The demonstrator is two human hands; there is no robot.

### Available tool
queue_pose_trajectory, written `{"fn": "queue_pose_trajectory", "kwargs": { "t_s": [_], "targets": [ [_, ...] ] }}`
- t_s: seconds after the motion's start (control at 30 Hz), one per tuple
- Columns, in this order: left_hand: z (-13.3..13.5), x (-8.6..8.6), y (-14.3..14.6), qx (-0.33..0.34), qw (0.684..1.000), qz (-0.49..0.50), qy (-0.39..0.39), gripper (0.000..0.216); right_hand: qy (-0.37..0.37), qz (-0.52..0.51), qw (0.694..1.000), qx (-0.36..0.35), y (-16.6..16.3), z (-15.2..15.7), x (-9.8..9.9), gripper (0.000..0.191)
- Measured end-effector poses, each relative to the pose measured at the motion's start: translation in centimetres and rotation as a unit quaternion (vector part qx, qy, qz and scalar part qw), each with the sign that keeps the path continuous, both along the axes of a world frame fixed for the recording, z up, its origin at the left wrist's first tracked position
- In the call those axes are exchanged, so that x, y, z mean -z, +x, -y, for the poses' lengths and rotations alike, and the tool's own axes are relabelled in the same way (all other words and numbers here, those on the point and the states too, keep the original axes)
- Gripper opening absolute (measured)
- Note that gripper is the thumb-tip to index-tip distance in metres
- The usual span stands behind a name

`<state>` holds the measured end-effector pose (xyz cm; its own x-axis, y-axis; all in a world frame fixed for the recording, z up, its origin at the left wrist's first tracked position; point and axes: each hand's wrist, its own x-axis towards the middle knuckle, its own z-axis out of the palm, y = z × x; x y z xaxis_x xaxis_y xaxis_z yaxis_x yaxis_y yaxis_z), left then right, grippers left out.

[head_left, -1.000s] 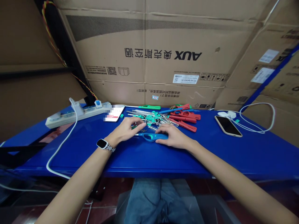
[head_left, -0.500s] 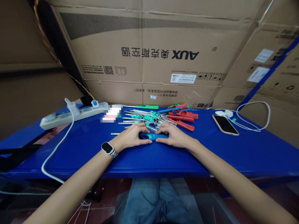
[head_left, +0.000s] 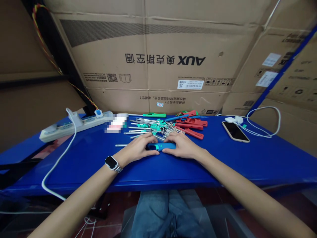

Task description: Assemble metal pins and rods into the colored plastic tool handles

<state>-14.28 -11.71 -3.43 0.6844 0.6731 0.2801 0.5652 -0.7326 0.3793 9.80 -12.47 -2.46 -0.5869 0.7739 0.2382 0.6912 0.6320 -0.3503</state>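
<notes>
A blue long-necked lighter point(head_left: 166, 146) with a green trigger lies crosswise near the middle of the blue table, its metal tube pointing left. My left hand point(head_left: 143, 147), a watch on its wrist, grips the trigger end between thumb and fingers. On the handle's other end, my right hand point(head_left: 182, 144) is closed in the same way. Just behind the hands is a heap of metal lighter tubes with green parts point(head_left: 148, 125). Red lighter handles point(head_left: 192, 124) lie to the heap's right, and a green lighter point(head_left: 155, 115) lies behind it.
A white power strip point(head_left: 76, 124) with plugs and a cable stands on the left. On the right are a phone point(head_left: 235, 131) and a looped white cable point(head_left: 278, 122). Cardboard point(head_left: 163, 39) walls the table's back. The table's front edge point(head_left: 158, 185) is near my lap.
The view has shifted slightly, so everything sits a little further left. Both hands keep hold of the blue lighter; the right hand's fingers have shifted slightly, showing more of the handle.
</notes>
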Motion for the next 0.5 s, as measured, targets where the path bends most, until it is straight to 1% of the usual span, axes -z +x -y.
{"fn": "queue_pose_trajectory", "kwargs": {
  "t_s": [0.13,0.23,0.33,0.43,0.5],
  "targets": [
    [0.6,0.0,0.1,-0.005,1.0,0.001,0.009,0.036,0.002,-0.025,0.999,-0.022,0.4,0.4,0.1,0.021],
    [0.9,-0.2,0.2,-0.009,0.999,-0.007,0.035,0.037,-0.009,-0.066,0.997,-0.029,0.4,0.3,0.4,0.018],
    [0.9,-0.4,0.2,0.01,0.998,0.006,0.056,0.031,-0.04,-0.11,0.993,-0.034,0.2,0.2,0.8,0.017],
    [0.7,-0.5,0.0,0.033,0.997,0.048,0.048,0.026,-0.071,-0.149,0.985,-0.04,0.1,0.2,1.3,0.017],
    [0.5,-0.5,-0.1,0.044,0.996,0.063,0.037,0.024,-0.074,-0.163,0.983,-0.045,0.0,0.2,1.5,0.017]
  ]
}}
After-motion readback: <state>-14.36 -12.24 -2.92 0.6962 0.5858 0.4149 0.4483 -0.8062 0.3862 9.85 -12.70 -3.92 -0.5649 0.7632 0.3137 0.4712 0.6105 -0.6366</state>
